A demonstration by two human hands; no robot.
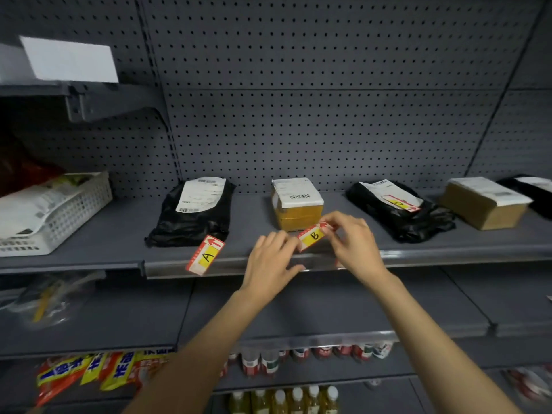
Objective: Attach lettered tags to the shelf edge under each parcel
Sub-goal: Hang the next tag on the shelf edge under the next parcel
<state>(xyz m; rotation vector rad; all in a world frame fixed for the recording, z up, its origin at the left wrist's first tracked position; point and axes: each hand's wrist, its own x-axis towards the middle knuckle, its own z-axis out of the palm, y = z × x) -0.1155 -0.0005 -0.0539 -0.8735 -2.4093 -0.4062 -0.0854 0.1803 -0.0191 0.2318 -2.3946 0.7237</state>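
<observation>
Grey steel shelf (263,210) carries a row of parcels against the pegboard: a black bag parcel (194,213), a small yellow-taped box (297,204), a second black bag (400,213) with a tag lying on its label, and a brown carton (484,201). Tag A (206,254) sits tilted on the shelf edge (433,254) just below the first black bag. Tag B (313,236) is held up in front of the yellow-taped box, slanted, above the edge rail. Left hand (270,265) pinches its lower end, fingers closed on it; right hand (355,242) grips the upper end by the red arrow, fingers likewise clamped on the tag. At far left stands a white plastic basket (59,219) holding papers.
</observation>
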